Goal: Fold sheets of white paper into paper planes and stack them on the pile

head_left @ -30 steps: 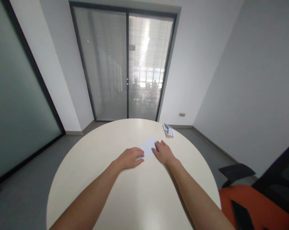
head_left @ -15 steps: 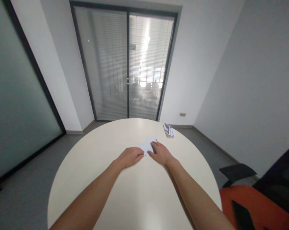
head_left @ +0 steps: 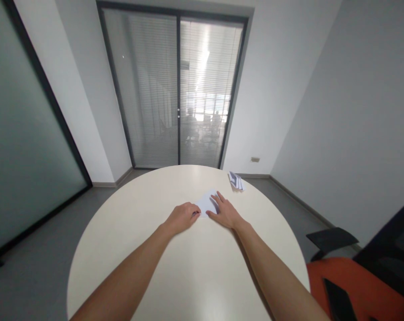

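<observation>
A small white sheet of paper [head_left: 205,203] lies on the round cream table between my two hands. My left hand [head_left: 183,216] is closed, its fingertips pinching the paper's left corner. From the right, my right hand [head_left: 224,211] rests on the paper with its fingers spread, thumb towards the near edge. Part of the sheet is hidden beneath the right fingers. Farther back and to the right sits a stack of folded paper [head_left: 236,181] with grey markings, apart from both hands.
The round table [head_left: 135,209] reaches almost to a glass door [head_left: 155,98] with blinds. An orange chair [head_left: 365,290] with a black armrest [head_left: 333,239] stands close at the table's right edge. Walls flank the table on both sides.
The fingers of my right hand have spread wider on the paper. My left hand has shifted very slightly, still at the paper's left corner. The folded stack has not moved.
</observation>
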The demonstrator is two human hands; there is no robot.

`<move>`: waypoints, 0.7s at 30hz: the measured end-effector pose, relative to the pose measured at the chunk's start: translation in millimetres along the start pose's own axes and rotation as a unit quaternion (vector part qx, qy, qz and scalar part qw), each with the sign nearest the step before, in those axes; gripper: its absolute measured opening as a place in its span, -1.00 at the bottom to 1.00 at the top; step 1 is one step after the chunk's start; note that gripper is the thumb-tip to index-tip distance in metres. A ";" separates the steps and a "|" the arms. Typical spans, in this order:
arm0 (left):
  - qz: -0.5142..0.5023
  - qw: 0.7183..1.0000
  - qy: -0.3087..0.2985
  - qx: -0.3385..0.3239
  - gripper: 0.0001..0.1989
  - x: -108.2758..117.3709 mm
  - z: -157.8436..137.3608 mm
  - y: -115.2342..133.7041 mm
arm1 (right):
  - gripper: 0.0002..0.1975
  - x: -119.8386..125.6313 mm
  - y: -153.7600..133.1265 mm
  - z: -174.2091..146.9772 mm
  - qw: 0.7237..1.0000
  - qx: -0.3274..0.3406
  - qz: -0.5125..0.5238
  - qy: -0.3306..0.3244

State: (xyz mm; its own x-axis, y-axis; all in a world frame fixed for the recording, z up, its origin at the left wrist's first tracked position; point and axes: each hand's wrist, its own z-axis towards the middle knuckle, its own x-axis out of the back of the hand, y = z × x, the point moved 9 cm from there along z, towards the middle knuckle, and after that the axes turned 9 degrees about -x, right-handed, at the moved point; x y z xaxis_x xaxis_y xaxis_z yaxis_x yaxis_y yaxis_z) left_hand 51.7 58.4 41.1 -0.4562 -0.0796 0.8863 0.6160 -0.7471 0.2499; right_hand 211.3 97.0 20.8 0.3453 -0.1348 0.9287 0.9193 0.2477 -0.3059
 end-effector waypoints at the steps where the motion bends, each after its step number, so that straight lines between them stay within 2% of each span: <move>1: -0.002 1.000 0.003 0.007 -0.80 -0.1 0.2 -1.2 | -0.20 -1.6 0.3 -0.4 1.000 -0.004 -0.001 -0.009; 7: -0.002 0.999 0.017 0.034 -0.83 -2.7 1.4 -6.8 | -0.27 -4.6 -6.0 -2.8 0.999 0.003 -0.031 -0.040; 14: -0.003 0.999 0.031 0.039 -0.87 -3.9 2.4 -9.0 | -0.04 -8.9 -9.0 -3.9 0.998 -0.018 -0.024 -0.060; 21: 0.014 0.998 0.039 0.055 -0.87 -1.7 1.6 -7.3 | 0.01 -14.0 -4.7 -3.6 0.997 -0.031 -0.029 -0.061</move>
State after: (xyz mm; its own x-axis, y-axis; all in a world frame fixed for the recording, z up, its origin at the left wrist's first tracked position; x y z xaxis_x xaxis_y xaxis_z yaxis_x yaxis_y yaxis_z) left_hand 49.0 65.1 38.3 -0.4843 -0.1544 0.8612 0.6942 -0.6669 0.2708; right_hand 202.8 94.3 8.4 0.2697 -0.0278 0.9626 0.9482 0.1818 -0.2604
